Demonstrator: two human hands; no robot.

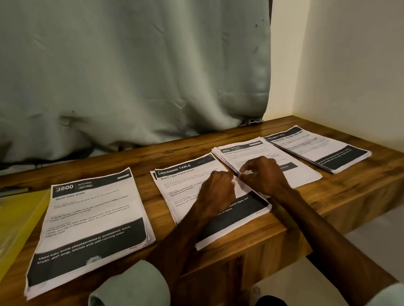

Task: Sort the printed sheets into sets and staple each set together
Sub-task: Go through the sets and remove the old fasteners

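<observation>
Beside the curled left hand [216,188] (hold unclear) the right hand [263,176] pinches a sheet [245,172] — light, limp, probably best taken by its edge.

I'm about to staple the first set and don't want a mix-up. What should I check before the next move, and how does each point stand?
1. Sheets laid out in stacks: ok, four on the desk.
2. Stapler within reach: not ok, none in view.
3. Kitchen stack squared: not ok, edges slightly fanned.
4. Right hand grip: ok, it pinches a sheet between the Dressing Table stack and the 2652 stack.
5. Left hand holding anything: cannot tell.
</observation>
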